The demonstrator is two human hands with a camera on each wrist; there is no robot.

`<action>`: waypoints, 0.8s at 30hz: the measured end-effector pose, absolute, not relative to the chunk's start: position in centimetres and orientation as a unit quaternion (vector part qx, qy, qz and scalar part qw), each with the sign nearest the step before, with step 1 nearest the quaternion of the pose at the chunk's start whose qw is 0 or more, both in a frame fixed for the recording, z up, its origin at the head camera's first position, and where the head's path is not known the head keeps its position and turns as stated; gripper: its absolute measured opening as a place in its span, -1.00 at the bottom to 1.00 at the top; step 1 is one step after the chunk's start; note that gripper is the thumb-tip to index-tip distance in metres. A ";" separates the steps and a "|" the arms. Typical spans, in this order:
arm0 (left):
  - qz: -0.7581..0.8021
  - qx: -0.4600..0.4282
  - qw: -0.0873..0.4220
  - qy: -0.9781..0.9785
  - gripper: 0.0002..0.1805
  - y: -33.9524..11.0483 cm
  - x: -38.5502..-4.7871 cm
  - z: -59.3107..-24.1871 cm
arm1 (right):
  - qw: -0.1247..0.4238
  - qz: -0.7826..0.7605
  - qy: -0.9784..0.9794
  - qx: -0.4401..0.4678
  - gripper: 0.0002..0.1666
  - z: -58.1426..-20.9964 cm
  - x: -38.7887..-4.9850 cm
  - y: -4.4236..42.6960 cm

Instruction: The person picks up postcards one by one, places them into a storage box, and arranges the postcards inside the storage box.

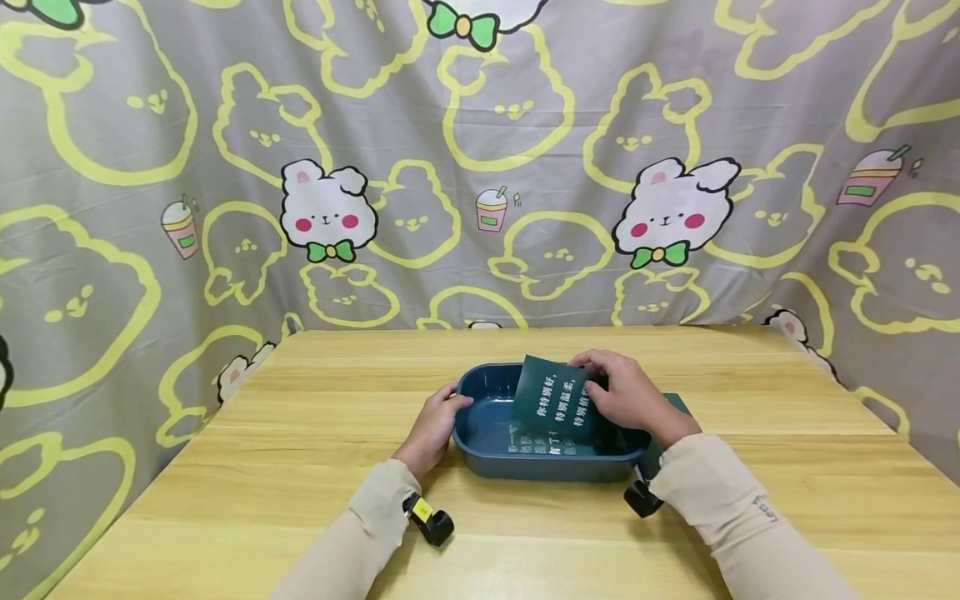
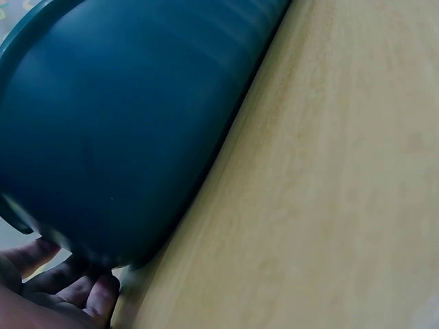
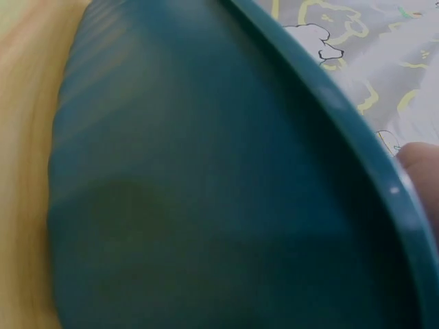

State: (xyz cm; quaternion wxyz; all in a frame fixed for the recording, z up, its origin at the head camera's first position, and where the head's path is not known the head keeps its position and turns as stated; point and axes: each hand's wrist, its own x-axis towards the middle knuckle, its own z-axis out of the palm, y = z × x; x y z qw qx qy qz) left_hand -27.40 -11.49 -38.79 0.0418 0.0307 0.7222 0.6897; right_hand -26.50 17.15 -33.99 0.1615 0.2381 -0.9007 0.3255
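Note:
A dark blue-green plastic basin [image 1: 547,469] stands on the wooden table. My left hand [image 1: 429,432] grips its left end, thumb over the rim; in the left wrist view the fingers [image 2: 99,298] curl against the outer wall. Over the basin's right half, my right hand [image 1: 630,396] pinches a dark green card [image 1: 546,392] with white Chinese writing, tilted above the opening. White lettering also shows low inside the basin; I cannot tell whether it is another card or a reflection. The right wrist view is mostly filled by the basin's outer wall [image 3: 206,171].
Another flat dark green piece [image 1: 678,404] lies right of the basin, partly hidden by my right wrist. Black wrist cameras hang by both cuffs. A grey curtain [image 1: 420,292] with cartoon animals stands behind the wooden table [image 1: 315,392].

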 end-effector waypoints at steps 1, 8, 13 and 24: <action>0.689 0.030 0.042 0.722 -0.50 -11.5 -27.4 -38.8 | 0.158 0.321 -0.903 0.239 -0.67 -34.0 -26.5 17.1; 0.689 0.030 0.040 0.723 -0.51 -11.5 -27.4 -38.8 | 0.138 0.294 -0.913 0.246 -0.64 -34.3 -26.5 16.6; 0.691 0.029 0.037 0.722 -0.53 -11.5 -27.5 -38.8 | 0.141 0.249 -0.926 0.247 -0.56 -34.7 -26.6 16.4; 0.692 0.026 0.036 0.720 -0.53 -11.5 -27.4 -38.8 | 0.161 0.162 -0.940 0.253 -0.38 -35.3 -26.3 15.9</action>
